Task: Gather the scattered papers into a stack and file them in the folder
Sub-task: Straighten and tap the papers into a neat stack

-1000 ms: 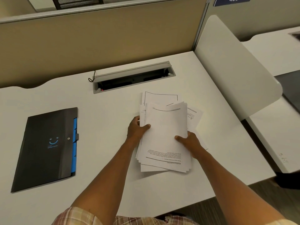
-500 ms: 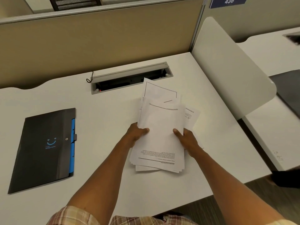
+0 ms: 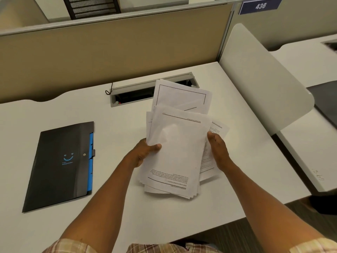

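Note:
An uneven stack of white printed papers [image 3: 177,148] is held above the white desk [image 3: 118,128], its far end tilted up. My left hand [image 3: 144,152] grips the stack's left edge with the thumb on top. My right hand [image 3: 218,150] holds the right edge, fingers hidden under the sheets. Several sheets stick out at the top and right. The black folder [image 3: 58,165] with blue tabs and a blue smiley lies shut on the desk to the left, apart from both hands.
A grey cable tray [image 3: 131,92] is sunk into the desk behind the papers. A beige partition [image 3: 109,52] runs along the back and a white divider panel [image 3: 262,77] stands at the right. The desk's front edge is near my body.
Both hands have lifted the paper stack off the desk and tilted its far end up. The right hand slid further up the stack's right edge. The folder has not moved.

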Demonstrator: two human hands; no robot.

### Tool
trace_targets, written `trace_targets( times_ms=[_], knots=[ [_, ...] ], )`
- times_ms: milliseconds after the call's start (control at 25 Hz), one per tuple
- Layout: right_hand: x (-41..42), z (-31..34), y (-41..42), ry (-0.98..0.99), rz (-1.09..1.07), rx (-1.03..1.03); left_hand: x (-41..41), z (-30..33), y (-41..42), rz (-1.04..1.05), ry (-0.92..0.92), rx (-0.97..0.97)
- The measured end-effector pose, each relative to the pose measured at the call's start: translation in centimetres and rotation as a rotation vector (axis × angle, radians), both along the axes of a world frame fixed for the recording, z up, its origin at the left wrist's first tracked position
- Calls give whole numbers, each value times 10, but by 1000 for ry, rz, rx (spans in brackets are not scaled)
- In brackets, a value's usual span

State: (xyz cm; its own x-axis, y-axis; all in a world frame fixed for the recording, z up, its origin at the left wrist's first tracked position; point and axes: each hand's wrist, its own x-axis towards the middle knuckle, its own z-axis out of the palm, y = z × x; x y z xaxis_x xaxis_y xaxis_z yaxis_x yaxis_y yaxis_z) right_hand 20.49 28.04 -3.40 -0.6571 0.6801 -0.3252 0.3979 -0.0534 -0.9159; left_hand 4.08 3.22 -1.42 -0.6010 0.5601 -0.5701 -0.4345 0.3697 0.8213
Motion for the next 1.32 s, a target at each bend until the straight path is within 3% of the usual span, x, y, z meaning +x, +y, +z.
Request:
trace_targets(
  times_ms=[320, 520, 640, 720, 840, 1040, 1320],
  knots=[
    [-26, 23, -30, 127, 246, -63, -8, 11, -41, 202, -82, 137],
    [-25, 16, -55, -28, 440, -149, -7, 8, -66, 235, -180, 47],
    [-17, 2, -74, -183, 377, -66, 3, -4, -78, 247, -229, -17],
    [-11, -8, -90, -169, 336, -93, 9, -13, -84, 287, -239, -57],
    [-10, -12, -108, -100, 324, -134, 14, -26, -85, 269, -191, -128],
    [-24, -6, -116, -188, 343, -89, 8, -27, -81, 164, 34, -192],
    [-56, 49, -107, 13, 246, -22, -25, 10, -87, 327, 193, 81]
  ],
)
